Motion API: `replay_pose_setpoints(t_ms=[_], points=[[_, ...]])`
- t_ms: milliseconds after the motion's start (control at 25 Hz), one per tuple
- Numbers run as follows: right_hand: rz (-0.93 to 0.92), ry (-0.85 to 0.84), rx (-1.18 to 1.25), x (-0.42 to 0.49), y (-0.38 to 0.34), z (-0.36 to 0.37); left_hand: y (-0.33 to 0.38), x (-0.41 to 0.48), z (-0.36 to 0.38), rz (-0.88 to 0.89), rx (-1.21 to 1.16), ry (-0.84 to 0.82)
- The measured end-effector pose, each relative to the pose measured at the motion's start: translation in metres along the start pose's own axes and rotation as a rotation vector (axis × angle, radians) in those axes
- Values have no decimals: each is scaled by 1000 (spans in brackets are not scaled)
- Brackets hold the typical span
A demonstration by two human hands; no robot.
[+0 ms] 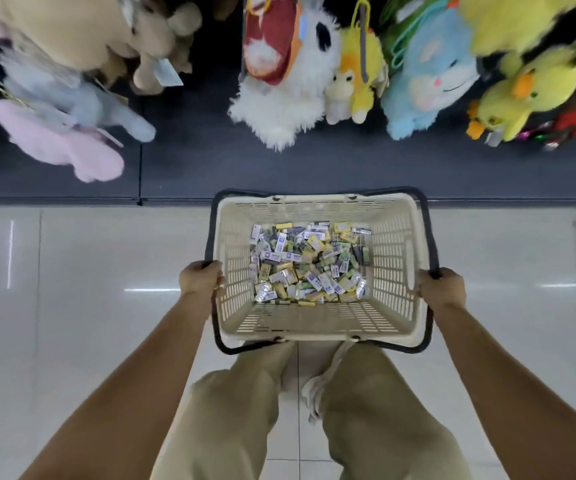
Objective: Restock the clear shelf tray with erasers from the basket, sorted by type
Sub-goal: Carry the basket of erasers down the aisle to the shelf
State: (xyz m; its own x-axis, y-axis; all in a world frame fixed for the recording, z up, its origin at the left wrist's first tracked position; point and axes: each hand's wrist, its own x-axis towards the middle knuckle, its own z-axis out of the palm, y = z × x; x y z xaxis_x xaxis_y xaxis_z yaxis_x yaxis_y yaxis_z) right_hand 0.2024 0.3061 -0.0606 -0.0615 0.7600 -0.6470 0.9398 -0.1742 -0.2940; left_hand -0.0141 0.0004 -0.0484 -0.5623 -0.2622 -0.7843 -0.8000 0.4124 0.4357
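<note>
From the head view, we grip a cream slotted plastic basket (393, 271) at both side rims: our left hand (200, 279) curls over the left edge, our right hand (443, 288) over the right. Small wrapped erasers (309, 263), yellow, blue and white, cover its bottom. It hangs above the glossy white tiled floor (89, 271), near a dark shelf (193, 161) of plush toys (281, 98).

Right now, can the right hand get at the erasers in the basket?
Probably not yet: the right hand grips the basket by its handle, as does the left hand. Nothing covers the erasers, so letting go would free the way.
</note>
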Motion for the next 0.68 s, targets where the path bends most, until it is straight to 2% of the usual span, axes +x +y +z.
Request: replay_pose_setpoints(t_ms=[120,200,320,400,480,680], points=[[-29,-228,25,-56,-27,-20,20,-57,11,0,38,-159],[-51,-305,-33,-100,-35,-30,28,-97,16,33,90,-210],[-37,-315,54,-162,-31,-74,49,-153,-4,126,186,-226],[-27,-307,115,-203,-22,-119,67,-195,-25,200,223,-287],[31,-288,261,-250,-14,-161,86,-246,-40,291,367,-359],[182,-139,561,-328,18,-220,108,-354,-32,463,629,-566]])
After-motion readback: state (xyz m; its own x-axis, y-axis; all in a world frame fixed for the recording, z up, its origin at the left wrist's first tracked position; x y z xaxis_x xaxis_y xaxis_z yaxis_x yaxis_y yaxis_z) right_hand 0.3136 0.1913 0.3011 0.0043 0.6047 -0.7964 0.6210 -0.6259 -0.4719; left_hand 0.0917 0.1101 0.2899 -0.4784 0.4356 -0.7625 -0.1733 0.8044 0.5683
